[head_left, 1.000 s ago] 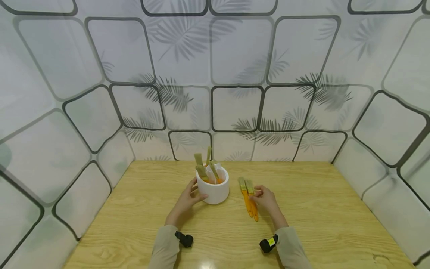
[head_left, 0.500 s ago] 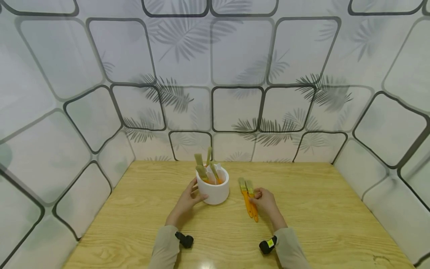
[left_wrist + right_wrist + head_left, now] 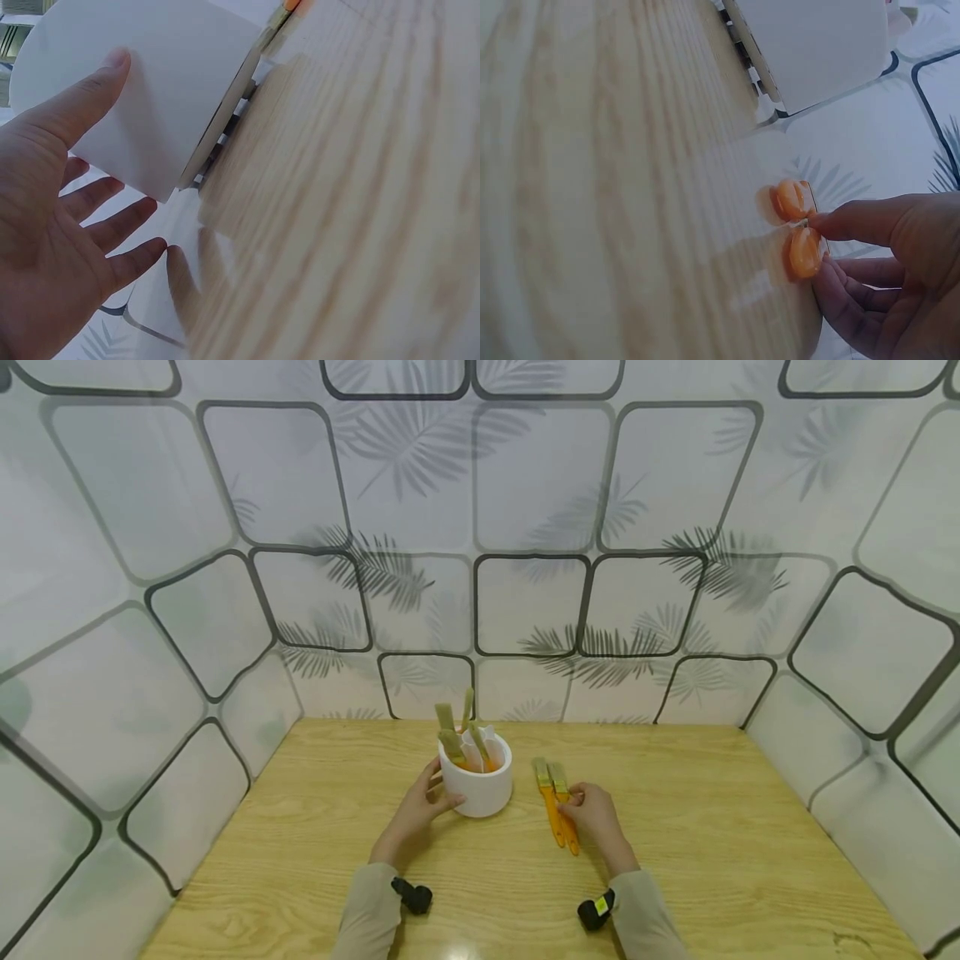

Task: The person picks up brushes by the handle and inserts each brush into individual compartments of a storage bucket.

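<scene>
Upright on the table stands a white round pot [image 3: 480, 795], holding several paintbrushes [image 3: 444, 718] with bristles up. My left hand [image 3: 415, 810] holds it from the left; in the left wrist view the thumb [image 3: 94, 94] lies on its wall, and the fingers spread along its other side. Right of the pot, two orange-handled paintbrushes lie side by side, bristles away from me. My right hand [image 3: 595, 821] pinches the right paintbrush [image 3: 567, 821] by its handle. The left paintbrush [image 3: 550, 810] lies right against it. In the right wrist view both handle ends [image 3: 805, 253] show near the thumb tip.
Crumpled white material [image 3: 483, 739] sits inside the pot among the brushes. The wooden table [image 3: 337, 785] ends at a patterned curtain [image 3: 525, 602] at the back and on both sides. A black wrist camera [image 3: 412, 896] sits on each forearm.
My right wrist has shifted very slightly; the hand stays on the same paintbrush. The left hand and the pot keep their place.
</scene>
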`<action>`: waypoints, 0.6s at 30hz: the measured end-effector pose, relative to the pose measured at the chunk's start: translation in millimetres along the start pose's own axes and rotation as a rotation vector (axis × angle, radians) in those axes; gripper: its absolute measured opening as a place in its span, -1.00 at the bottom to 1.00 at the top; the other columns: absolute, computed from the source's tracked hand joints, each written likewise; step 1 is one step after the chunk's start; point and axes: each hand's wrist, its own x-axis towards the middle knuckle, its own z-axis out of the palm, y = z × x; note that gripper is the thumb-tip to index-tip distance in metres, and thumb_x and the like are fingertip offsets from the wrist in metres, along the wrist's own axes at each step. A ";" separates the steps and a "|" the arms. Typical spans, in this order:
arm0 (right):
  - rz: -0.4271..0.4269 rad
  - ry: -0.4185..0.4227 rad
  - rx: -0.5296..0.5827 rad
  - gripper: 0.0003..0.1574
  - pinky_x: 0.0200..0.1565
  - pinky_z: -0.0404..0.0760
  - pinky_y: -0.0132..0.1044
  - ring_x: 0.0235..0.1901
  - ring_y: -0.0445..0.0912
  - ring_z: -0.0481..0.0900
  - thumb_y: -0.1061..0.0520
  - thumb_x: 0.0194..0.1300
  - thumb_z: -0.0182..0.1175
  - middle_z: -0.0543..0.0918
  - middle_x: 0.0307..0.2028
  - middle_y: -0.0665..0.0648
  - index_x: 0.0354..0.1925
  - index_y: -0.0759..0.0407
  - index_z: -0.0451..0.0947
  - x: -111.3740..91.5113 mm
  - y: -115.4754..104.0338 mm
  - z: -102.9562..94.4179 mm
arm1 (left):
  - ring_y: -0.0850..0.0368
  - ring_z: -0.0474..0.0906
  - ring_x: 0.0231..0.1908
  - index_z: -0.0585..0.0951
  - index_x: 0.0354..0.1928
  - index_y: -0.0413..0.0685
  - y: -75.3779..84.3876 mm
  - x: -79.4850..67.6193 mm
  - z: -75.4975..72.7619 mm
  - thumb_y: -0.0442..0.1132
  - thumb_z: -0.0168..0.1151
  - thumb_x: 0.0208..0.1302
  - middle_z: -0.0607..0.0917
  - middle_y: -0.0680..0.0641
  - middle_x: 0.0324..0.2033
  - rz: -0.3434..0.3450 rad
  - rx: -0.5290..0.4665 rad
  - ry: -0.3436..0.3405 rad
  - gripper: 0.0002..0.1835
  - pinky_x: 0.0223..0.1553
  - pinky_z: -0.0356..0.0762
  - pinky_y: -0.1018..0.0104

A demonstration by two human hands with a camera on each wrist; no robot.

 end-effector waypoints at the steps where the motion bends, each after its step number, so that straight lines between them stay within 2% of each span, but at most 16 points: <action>1: 0.001 0.004 -0.014 -0.52 -0.44 0.58 -0.21 -0.49 -0.06 0.53 0.21 0.04 0.34 0.60 -0.48 0.19 -0.11 0.50 0.50 -1.1 -1.6 -0.3 | -0.22 0.17 0.31 0.02 0.44 0.08 0.3 -0.2 0.1 -0.06 0.36 0.07 0.13 -0.14 0.39 0.001 0.000 -0.001 -0.05 0.27 0.19 -0.16; 6: 0.005 0.012 -0.055 -0.56 -0.46 0.58 -0.24 -0.50 -0.09 0.52 0.22 0.03 0.34 0.61 -0.47 0.18 -0.14 0.48 0.52 -3.3 -4.8 -0.9 | -0.22 0.16 0.31 0.02 0.44 0.11 3.2 -2.0 1.3 -0.04 0.38 0.06 0.13 -0.13 0.39 -0.011 0.002 0.002 -0.03 0.28 0.17 -0.16; 13: 0.013 0.025 -0.053 -0.59 -0.48 0.56 -0.26 -0.50 -0.09 0.52 0.24 0.01 0.31 0.60 -0.47 0.18 -0.16 0.46 0.53 -1.1 -2.8 1.0 | -0.32 0.15 0.29 0.05 0.42 -0.08 37.9 -15.7 1.5 -0.23 0.35 0.10 0.15 -0.25 0.36 -0.012 -0.024 0.000 -0.09 0.26 0.15 -0.23; 18: 0.021 0.035 -0.054 -0.60 -0.49 0.56 -0.28 -0.50 -0.08 0.52 0.24 -0.01 0.29 0.60 -0.46 0.19 -0.17 0.44 0.54 -0.9 -3.0 1.7 | -0.31 0.15 0.29 0.05 0.42 -0.09 39.1 -16.1 1.9 -0.22 0.35 0.11 0.16 -0.25 0.36 -0.016 -0.018 0.002 -0.10 0.26 0.15 -0.23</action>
